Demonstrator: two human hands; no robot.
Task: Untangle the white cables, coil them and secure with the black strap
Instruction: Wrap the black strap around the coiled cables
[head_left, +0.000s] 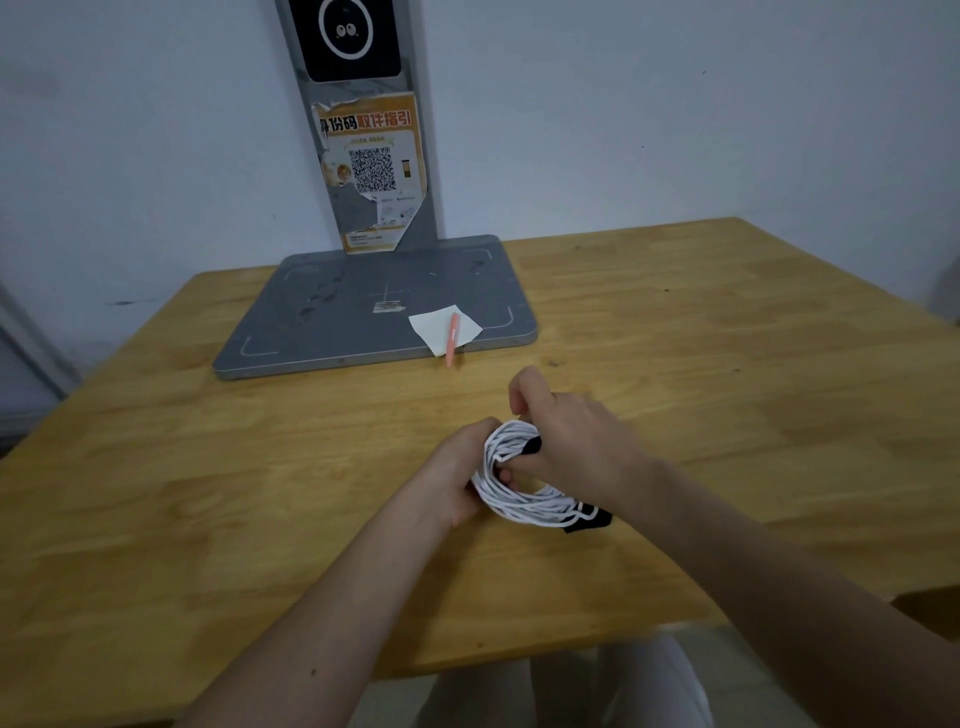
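A coil of white cables (524, 501) is held just above the wooden table (208, 493), a little right of centre. My left hand (457, 478) grips the coil's left side from underneath. My right hand (571, 441) is closed over the coil's top, pinching the black strap (532, 446) that passes through the loop. Another black piece of strap (592, 519) sticks out at the coil's lower right. The fingertips of both hands are partly hidden by the cables.
A grey flat base (322, 322) with an upright post (363, 156) stands at the back of the table against the wall. A white paper slip (434, 327) and an orange pen (452, 338) lie on its front right corner. The table's near edge runs below my forearms.
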